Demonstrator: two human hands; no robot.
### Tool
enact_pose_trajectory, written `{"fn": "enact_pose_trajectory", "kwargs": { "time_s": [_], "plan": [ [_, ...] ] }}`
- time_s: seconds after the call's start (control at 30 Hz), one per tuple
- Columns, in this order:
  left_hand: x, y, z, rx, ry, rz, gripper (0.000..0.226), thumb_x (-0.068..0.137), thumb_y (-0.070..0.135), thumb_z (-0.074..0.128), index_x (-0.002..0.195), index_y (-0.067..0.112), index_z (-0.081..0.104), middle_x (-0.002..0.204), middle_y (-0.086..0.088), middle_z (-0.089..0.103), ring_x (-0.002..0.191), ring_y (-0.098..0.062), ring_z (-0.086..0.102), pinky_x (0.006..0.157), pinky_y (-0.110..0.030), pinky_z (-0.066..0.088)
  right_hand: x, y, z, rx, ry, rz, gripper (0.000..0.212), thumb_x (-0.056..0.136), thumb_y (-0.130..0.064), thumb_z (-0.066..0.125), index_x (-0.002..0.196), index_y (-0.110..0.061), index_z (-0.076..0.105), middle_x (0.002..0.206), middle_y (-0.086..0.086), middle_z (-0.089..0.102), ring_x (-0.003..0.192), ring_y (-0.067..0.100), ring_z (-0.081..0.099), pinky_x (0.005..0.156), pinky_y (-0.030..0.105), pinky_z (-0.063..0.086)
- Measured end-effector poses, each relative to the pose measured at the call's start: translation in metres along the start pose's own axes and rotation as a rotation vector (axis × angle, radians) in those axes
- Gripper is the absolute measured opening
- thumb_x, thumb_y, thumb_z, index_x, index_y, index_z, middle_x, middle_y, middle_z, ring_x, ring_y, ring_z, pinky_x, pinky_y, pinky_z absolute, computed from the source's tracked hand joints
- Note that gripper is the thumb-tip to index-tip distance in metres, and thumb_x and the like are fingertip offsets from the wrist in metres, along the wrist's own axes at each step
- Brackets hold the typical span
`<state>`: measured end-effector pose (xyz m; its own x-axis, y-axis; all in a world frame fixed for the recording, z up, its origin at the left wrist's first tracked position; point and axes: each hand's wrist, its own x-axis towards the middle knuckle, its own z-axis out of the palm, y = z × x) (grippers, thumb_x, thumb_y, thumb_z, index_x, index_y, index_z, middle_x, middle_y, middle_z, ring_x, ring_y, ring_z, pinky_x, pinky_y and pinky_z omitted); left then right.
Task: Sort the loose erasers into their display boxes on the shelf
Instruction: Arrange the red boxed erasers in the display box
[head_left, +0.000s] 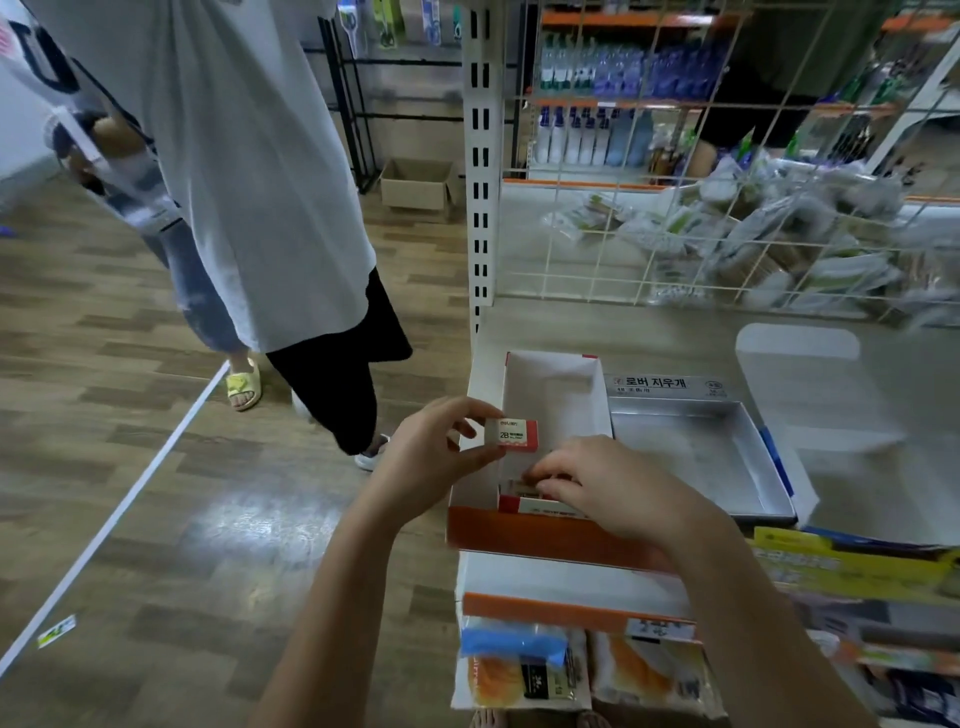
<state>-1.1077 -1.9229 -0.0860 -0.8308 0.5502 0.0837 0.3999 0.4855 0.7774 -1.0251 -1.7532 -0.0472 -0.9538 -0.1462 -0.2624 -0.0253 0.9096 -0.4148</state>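
Lower centre: your right hand, fingers curled, presses erasers in the near end of the red-and-white display box; actual grip not discernible. Left of it, your left hand pinches one 2B eraser over the rim. Seat it flush beside the row. Boxes: two; the silver box lies beyond, empty.

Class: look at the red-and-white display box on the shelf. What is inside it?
The display box is mostly bare white inside. A few red-and-white erasers lie at its near end. The right hand covers part of them, so their number is unclear.
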Motion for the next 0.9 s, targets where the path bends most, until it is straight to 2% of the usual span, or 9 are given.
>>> {"fn": "enact_pose_trajectory", "kwargs": {
  "time_s": [0.07,0.23,0.33,0.43,0.53,0.6,0.77,0.9],
  "plan": [
    [0.001,0.005,-0.003,0.057,-0.008,0.011,0.029,0.079,0.025,0.072,0.099,0.04,0.056,0.089,0.028,0.048,0.083,0.006,0.051,0.073,-0.017,0.048,-0.003,0.001,-0.002,0.003,0.052,-0.003,0.03,0.098,-0.026,0.044,0.123,-0.022,0.059,0.117,-0.003,0.059,0.103,0.01,0.052,0.085,0.019,0.039],
    [0.01,0.021,-0.011,0.2,-0.056,0.084,0.032,0.079,0.034,0.071,0.11,0.035,0.061,0.1,0.021,0.049,0.086,0.003,0.048,0.075,-0.018,0.046,-0.018,0.019,-0.018,0.063,0.269,0.079,0.024,0.094,-0.028,0.051,0.114,-0.025,0.063,0.106,-0.011,0.061,0.088,0.0,0.053,0.073,0.009,0.036],
    [0.017,0.036,-0.01,0.293,-0.151,0.148,0.034,0.081,0.035,0.069,0.115,0.033,0.061,0.104,0.019,0.048,0.085,0.003,0.043,0.071,-0.01,0.039,-0.026,0.032,-0.024,0.102,0.37,0.226,0.018,0.092,-0.028,0.054,0.105,-0.023,0.065,0.097,-0.012,0.06,0.083,0.001,0.053,0.074,0.014,0.043],
    [0.025,0.05,-0.002,0.39,-0.265,0.213,0.035,0.082,0.036,0.067,0.117,0.031,0.061,0.111,0.014,0.054,0.093,-0.001,0.04,0.079,-0.017,0.039,-0.027,0.039,-0.02,0.098,0.306,0.354,0.021,0.091,-0.034,0.054,0.098,-0.019,0.067,0.095,-0.003,0.067,0.084,0.01,0.059,0.079,0.027,0.049],
    [0.03,0.06,0.008,0.458,-0.387,0.197,0.035,0.084,0.035,0.065,0.118,0.032,0.059,0.113,0.013,0.056,0.093,-0.003,0.044,0.079,-0.021,0.043,-0.023,0.042,-0.012,0.109,0.235,0.389,0.025,0.092,-0.038,0.053,0.096,-0.017,0.068,0.092,-0.004,0.066,0.08,0.009,0.058,0.067,0.02,0.043],
    [0.033,0.062,0.015,0.471,-0.442,0.17,0.035,0.084,0.035,0.065,0.118,0.031,0.058,0.115,0.011,0.058,0.093,-0.006,0.049,0.078,-0.022,0.046,-0.021,0.042,-0.01,0.104,0.234,0.396,0.027,0.091,-0.04,0.052,0.096,-0.019,0.068,0.093,-0.003,0.066,0.08,0.009,0.057,0.064,0.02,0.038],
    [0.035,0.063,0.029,0.524,-0.512,0.175,0.037,0.083,0.039,0.065,0.118,0.029,0.058,0.112,0.009,0.058,0.089,-0.006,0.046,0.07,-0.02,0.037,-0.019,0.042,-0.01,0.128,0.244,0.419,0.026,0.091,-0.038,0.054,0.097,-0.017,0.069,0.097,-0.001,0.068,0.086,0.013,0.06,0.076,0.027,0.045],
    [0.036,0.064,0.032,0.552,-0.538,0.203,0.036,0.085,0.036,0.064,0.119,0.027,0.058,0.111,0.008,0.057,0.088,-0.006,0.043,0.071,-0.02,0.035,-0.017,0.042,-0.009,0.145,0.241,0.44,0.023,0.09,-0.037,0.056,0.093,-0.018,0.068,0.095,0.0,0.068,0.085,0.014,0.06,0.078,0.029,0.047]
  ]
}}
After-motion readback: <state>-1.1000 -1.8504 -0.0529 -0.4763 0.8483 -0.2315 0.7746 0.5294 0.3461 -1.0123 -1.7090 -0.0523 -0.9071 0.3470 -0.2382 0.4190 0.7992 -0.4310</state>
